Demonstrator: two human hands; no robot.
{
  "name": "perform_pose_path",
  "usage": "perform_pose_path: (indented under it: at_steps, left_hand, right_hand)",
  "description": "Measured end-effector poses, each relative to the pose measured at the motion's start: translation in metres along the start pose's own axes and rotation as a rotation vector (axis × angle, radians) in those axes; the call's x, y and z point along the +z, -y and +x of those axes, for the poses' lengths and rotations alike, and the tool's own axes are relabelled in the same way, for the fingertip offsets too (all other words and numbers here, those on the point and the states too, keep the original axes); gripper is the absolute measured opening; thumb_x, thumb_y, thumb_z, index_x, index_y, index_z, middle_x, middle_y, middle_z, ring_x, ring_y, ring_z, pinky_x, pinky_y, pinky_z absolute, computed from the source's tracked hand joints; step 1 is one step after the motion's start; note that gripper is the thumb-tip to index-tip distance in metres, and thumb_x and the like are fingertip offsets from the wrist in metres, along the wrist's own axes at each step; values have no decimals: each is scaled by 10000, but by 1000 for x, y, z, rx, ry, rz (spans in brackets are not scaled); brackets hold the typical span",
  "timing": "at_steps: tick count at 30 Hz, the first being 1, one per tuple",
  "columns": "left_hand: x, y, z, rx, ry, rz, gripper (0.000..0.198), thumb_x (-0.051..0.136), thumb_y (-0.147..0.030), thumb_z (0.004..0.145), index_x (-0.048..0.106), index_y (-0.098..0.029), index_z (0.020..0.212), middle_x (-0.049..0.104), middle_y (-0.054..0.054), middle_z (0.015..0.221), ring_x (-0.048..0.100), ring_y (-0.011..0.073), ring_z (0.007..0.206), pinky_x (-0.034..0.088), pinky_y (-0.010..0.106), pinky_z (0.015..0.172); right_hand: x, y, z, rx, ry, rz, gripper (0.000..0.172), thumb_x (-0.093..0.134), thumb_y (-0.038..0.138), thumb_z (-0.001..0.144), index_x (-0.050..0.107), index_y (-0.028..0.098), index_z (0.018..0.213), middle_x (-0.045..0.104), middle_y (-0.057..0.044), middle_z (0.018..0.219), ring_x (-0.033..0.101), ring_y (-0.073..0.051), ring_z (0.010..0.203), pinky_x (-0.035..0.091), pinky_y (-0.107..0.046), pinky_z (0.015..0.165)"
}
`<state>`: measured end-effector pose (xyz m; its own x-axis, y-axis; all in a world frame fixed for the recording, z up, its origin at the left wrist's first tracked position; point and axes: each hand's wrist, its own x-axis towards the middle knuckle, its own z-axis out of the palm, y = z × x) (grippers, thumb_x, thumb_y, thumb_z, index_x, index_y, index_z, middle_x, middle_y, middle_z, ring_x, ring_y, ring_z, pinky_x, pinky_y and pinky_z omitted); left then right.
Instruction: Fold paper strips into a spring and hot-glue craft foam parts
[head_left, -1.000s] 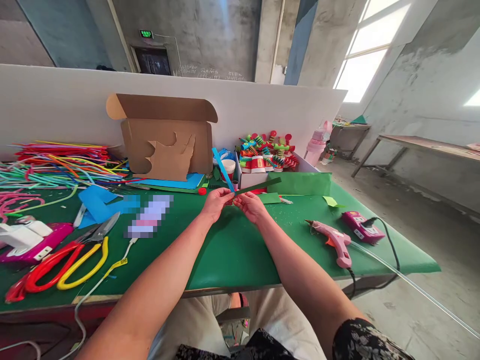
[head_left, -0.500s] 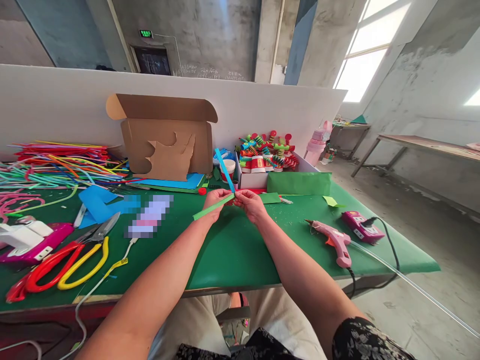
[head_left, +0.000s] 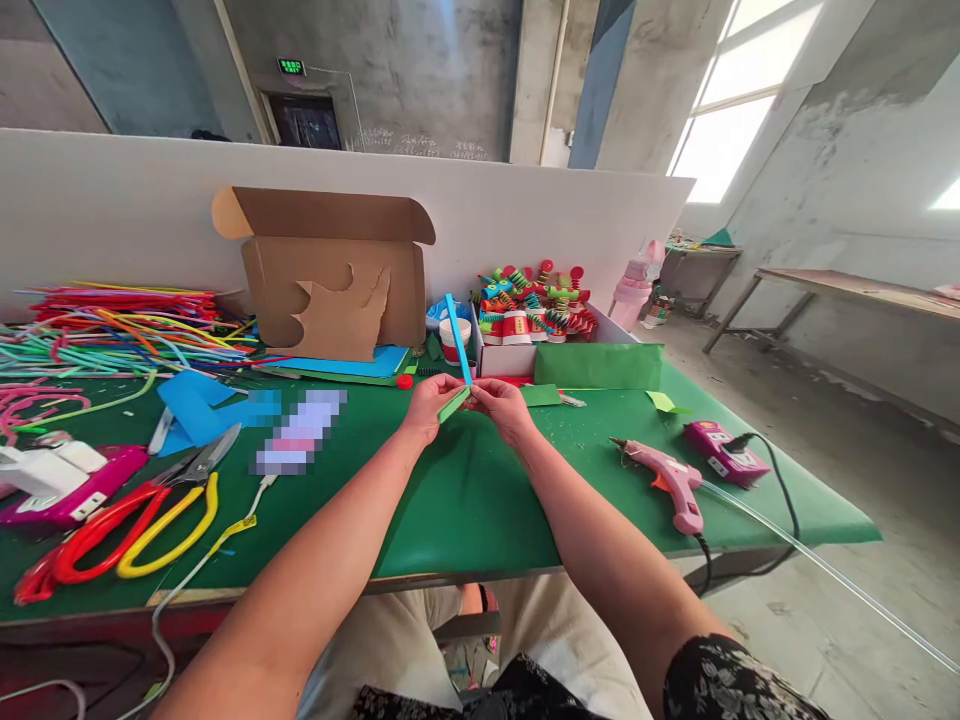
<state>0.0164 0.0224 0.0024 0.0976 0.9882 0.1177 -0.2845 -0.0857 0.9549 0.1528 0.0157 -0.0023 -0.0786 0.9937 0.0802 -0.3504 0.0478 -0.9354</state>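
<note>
Both my hands meet over the middle of the green table. My left hand and my right hand pinch the crossing ends of two paper strips. The blue strip stands up and leans slightly left from the pinch. The green strip shows only as a short piece between my fingertips, pointing down-left. Fingers of both hands are closed on the strips.
Red and yellow scissors and a pile of coloured pipe cleaners lie at the left. A pink glue gun and pink box lie at the right. A cardboard box and a box of finished toys stand behind.
The green strip swung from pointing up-right, to down-left, and now shows much shorter between my fingers. The blue strip stands more upright. My hands stayed in place.
</note>
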Motion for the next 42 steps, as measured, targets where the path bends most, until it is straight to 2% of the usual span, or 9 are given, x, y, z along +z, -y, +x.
perform_pose_path:
  at_steps: [7, 13, 16, 22, 26, 30, 35, 42]
  left_hand:
    - [-1, 7, 3, 37, -8, 20, 415, 872, -404, 472, 601, -162, 673, 628, -11, 631, 584, 121, 550, 502, 304, 598]
    - [4, -2, -4, 29, 85, 46, 370, 853, -371, 512, 647, -171, 745, 678, 7, 700, 622, 152, 666, 498, 300, 674]
    - [6, -4, -5, 21, 69, 56, 397, 855, -385, 513, 676, -167, 793, 695, 23, 721, 628, 173, 705, 491, 306, 689]
    - [-1, -2, 1, 10, -49, 74, 393, 863, -439, 498, 615, -161, 624, 618, -9, 587, 550, 130, 569, 468, 292, 621]
    - [-3, -3, 2, 28, -58, 146, 393, 851, -465, 504, 616, -165, 601, 592, -13, 562, 517, 117, 540, 437, 266, 564]
    - [-2, -3, 1, 70, -64, 244, 389, 840, -468, 510, 596, -172, 576, 574, -16, 546, 491, 111, 533, 412, 251, 535]
    - [-1, -2, 2, 36, -40, 156, 411, 851, -463, 491, 574, -177, 594, 568, -31, 557, 501, 107, 530, 438, 256, 557]
    - [-4, -2, 3, -31, -23, 76, 448, 866, -496, 478, 580, -169, 586, 540, -37, 535, 491, 97, 515, 441, 262, 560]
  right_hand:
    - [-2, 2, 0, 23, 27, 15, 372, 902, 374, 467, 676, 171, 682, 677, 14, 638, 590, -88, 564, 540, -271, 661]
    - [1, -4, 3, 16, -92, 94, 343, 889, 363, 492, 652, 179, 657, 625, 35, 573, 572, -86, 538, 547, -266, 648]
    - [3, -5, 2, 6, -105, 103, 321, 875, 358, 528, 647, 180, 668, 621, 29, 573, 587, -100, 541, 555, -278, 652]
    - [9, -1, -4, 27, -43, 53, 333, 881, 340, 516, 631, 175, 661, 640, 24, 590, 596, -97, 565, 552, -259, 646]
    - [9, 2, -7, 53, -27, 45, 334, 886, 319, 508, 605, 177, 619, 625, 40, 563, 595, -92, 558, 551, -248, 639]
    - [8, 4, -6, 94, -53, -8, 271, 873, 276, 556, 651, 162, 661, 648, 19, 582, 602, -105, 545, 565, -274, 629]
    - [9, 2, -4, 48, -88, -25, 245, 871, 255, 549, 672, 170, 663, 654, 17, 566, 609, -117, 542, 573, -289, 629]
    - [9, 3, -4, 13, -33, -64, 263, 884, 313, 497, 714, 180, 646, 669, 11, 549, 597, -128, 520, 575, -305, 622]
